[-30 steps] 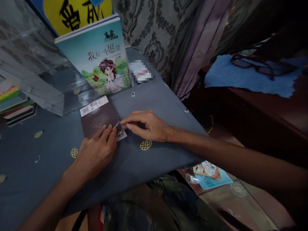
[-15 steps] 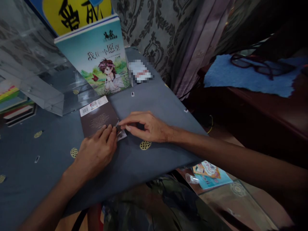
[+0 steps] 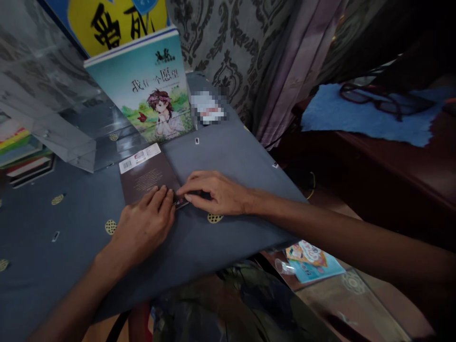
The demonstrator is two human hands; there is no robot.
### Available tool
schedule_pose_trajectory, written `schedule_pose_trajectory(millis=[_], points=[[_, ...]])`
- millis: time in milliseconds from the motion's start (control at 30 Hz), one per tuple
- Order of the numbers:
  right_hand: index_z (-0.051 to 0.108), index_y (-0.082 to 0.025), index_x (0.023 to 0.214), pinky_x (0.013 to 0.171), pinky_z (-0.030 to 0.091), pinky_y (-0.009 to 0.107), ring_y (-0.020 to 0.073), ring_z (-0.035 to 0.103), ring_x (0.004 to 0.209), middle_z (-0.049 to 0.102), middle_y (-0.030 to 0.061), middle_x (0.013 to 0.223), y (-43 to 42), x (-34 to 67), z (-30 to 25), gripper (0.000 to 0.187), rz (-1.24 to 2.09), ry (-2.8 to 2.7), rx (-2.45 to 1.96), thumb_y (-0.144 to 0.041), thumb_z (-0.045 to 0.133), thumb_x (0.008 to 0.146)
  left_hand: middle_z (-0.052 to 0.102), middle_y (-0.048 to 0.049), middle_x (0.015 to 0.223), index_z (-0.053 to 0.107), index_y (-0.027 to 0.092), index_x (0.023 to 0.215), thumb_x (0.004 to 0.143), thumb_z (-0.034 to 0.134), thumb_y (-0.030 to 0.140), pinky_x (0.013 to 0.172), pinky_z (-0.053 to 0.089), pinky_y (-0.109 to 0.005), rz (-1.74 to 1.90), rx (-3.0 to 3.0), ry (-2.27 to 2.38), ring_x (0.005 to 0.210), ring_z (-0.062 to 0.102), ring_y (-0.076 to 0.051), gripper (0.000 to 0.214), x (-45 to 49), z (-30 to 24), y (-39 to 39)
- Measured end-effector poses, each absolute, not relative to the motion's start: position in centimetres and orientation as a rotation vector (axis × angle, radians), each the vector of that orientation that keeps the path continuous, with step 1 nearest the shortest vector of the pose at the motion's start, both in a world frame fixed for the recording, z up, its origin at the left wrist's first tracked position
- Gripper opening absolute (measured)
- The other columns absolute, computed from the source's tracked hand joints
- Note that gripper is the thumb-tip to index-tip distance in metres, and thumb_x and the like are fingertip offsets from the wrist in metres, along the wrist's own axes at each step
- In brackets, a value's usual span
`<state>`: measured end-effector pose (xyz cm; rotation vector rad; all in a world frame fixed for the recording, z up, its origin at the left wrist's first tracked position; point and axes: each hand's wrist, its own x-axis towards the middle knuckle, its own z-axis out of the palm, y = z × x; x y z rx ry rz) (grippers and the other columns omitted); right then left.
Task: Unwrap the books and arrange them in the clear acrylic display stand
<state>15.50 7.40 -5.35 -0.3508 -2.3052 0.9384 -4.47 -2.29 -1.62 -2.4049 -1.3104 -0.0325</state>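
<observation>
Reference: the dark booklet (image 3: 147, 179) is the centre of the dial; twelve o'clock is the top of the view.

The booklet lies flat on the grey patterned tablecloth (image 3: 235, 247), back cover up, with a white barcode strip along its upper edge. The left hand (image 3: 144, 225) is at six o'clock, palm down. Its fingers are nearly straight, set close together, and rest on the lower part of the cover.

The right hand (image 3: 215, 192) is just past three o'clock. Index finger and thumb are bent towards each other with a narrow gap at the tips, beside the booklet's lower right corner. Whether they grip the corner cannot be told.

An illustrated book (image 3: 149, 102) with a teal cover stands at twelve o'clock, near the booklet's top edge. A clear plastic stand (image 3: 73, 147) is between nine and ten o'clock; stacked books (image 3: 26, 164) lie beyond it at nine. Well apart, between two and three o'clock, glasses (image 3: 372, 97) rest on a blue cloth (image 3: 331, 114). A clear cup (image 3: 285, 266) is at four o'clock.
</observation>
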Motion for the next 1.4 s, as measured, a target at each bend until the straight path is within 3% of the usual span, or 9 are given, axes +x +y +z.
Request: schedule_pose_trajectory(millis=[300, 500, 733, 933, 1133, 1400], points=[[0.071, -0.013, 0.1, 0.082, 0.056, 0.035, 0.0213, 0.064, 0.093, 0.073, 0.0108, 0.089, 6.8, 15.2, -5.4, 0.022, 0.531, -2.396, -0.147, -0.017, 0.049, 0.098, 0.073, -0.0129, 0.111, 0.067, 0.011, 0.116, 0.1, 0.044, 0.02, 0.061, 0.059, -0.031, -0.099, -2.402, -1.42, 0.094, 0.07, -0.024, 0.029, -5.2, -1.9, -1.7], [0.07, -0.014, 0.092, 0.082, 0.055, 0.034, 0.0207, 0.062, 0.089, 0.072, 0.0085, 0.081, 6.2, 14.9, -5.0, 0.023, 0.332, -2.481, -0.114, -0.017, 0.048, 0.1, 0.064, -0.0151, 0.131, 0.059, 0.013, 0.131, 0.101, 0.041, 0.026, 0.098, 0.055, -0.044, -0.217, -2.489, -1.567, 0.119, 0.061, -0.027, 0.037, -7.3, -3.2, 1.7], [0.068, -0.012, 0.087, 0.078, 0.053, 0.03, 0.0198, 0.062, 0.086, 0.071, 0.0079, 0.081, 5.5, 14.9, -5.3, 0.022, 0.224, -2.489, -0.149, -0.015, 0.05, 0.099, 0.054, -0.0151, 0.147, 0.053, 0.013, 0.139, 0.101, 0.041, 0.035, 0.114, 0.04, -0.046, -0.295, -2.468, -1.692, 0.134, 0.052, -0.027, 0.046, -9.7, -4.8, 6.7], [0.067, -0.014, 0.091, 0.077, 0.05, 0.03, 0.0185, 0.061, 0.086, 0.071, 0.0065, 0.084, 5.4, 14.9, -5.8, 0.017, 0.229, -2.491, -0.212, -0.016, 0.051, 0.099, 0.053, -0.0142, 0.148, 0.053, 0.014, 0.14, 0.102, 0.041, 0.038, 0.115, 0.037, -0.045, -0.377, -2.495, -1.701, 0.135, 0.05, -0.025, 0.046, -10.4, -5.3, 7.3], [0.064, -0.017, 0.088, 0.076, 0.047, 0.032, 0.0185, 0.059, 0.084, 0.069, 0.0048, 0.082, 5.4, 14.7, -6.1, 0.017, 0.179, -2.505, -0.242, -0.02, 0.053, 0.1, 0.051, -0.0115, 0.151, 0.049, 0.021, 0.143, 0.102, 0.04, 0.04, 0.115, 0.032, -0.055, -0.32, -2.456, -1.807, 0.138, 0.047, -0.027, 0.046, -10.1, -5.1, 7.0], [0.064, -0.017, 0.093, 0.072, 0.042, 0.031, 0.0176, 0.057, 0.081, 0.07, 0.0037, 0.085, 5.8, 15.3, -6.4, 0.011, -0.013, -2.648, -0.245, -0.01, 0.056, 0.095, 0.051, -0.0114, 0.15, 0.05, 0.023, 0.143, 0.101, 0.04, 0.05, 0.106, 0.042, -0.053, -0.209, -2.48, -1.822, 0.136, 0.048, -0.029, 0.051, -10.7, -3.7, 7.1]])
